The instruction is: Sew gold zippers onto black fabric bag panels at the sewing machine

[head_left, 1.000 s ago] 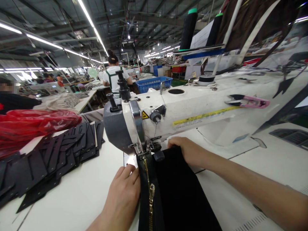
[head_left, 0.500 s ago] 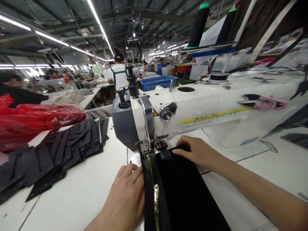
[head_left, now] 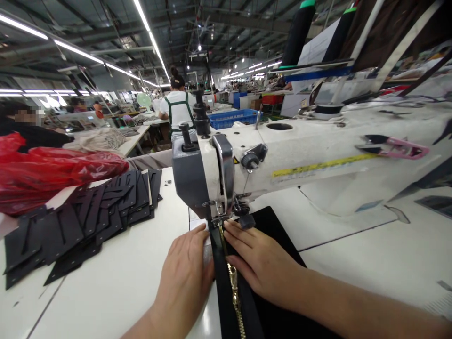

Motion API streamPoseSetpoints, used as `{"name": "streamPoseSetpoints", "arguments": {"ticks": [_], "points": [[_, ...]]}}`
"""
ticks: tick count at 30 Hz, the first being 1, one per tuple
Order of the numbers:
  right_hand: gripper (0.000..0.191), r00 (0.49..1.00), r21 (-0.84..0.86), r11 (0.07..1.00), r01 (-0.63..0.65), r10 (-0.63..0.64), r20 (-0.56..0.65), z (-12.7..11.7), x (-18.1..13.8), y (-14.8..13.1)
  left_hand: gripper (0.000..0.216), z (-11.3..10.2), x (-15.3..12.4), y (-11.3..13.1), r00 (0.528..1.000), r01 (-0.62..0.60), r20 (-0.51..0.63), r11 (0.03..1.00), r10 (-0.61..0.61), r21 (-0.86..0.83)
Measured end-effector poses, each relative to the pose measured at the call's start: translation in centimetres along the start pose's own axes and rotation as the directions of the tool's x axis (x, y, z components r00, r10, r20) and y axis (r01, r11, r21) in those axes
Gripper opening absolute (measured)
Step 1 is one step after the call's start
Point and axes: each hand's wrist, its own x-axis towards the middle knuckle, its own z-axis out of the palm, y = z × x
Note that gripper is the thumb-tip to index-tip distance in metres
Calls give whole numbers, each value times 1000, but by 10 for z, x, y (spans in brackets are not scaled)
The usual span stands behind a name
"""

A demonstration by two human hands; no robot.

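Black fabric with a gold metal zipper lies under the presser foot of a white sewing machine. My right hand rests flat on the fabric, fingers stretched toward the foot just right of the zipper teeth. At the fabric's left edge is my left hand, its fingers extended forward along the strip and its thumb side against it. The gold zipper pull sits near my right thumb. My right hand covers part of the fabric.
Stacked dark slotted pieces lie on the table's left, with a red plastic bag behind them. Pink-handled thread snips rest on the machine arm. Behind the machine are a blue crate and a seated person.
My right hand has moved left from the fabric's far edge to beside the zipper and flattened there. My left hand has slid forward slightly. The fabric's far corner now shows behind the foot.
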Motion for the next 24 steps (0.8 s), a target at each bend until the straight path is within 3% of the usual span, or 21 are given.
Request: {"name": "streamPoseSetpoints", "arguments": {"ticks": [4, 10, 24], "points": [[36, 996, 2, 1000, 31, -31, 86, 4, 0, 4, 29, 4, 0, -6, 984, -163, 74, 987, 163, -6], [35, 990, 1, 995, 95, -94, 102, -2, 2, 13, 26, 4, 5, -8, 961, -250, 117, 968, 252, -33], [36, 990, -9, 996, 93, -92, 107, -2, 3, 12, 25, 3, 4, -8, 959, -238, 148, 970, 241, -36]]}}
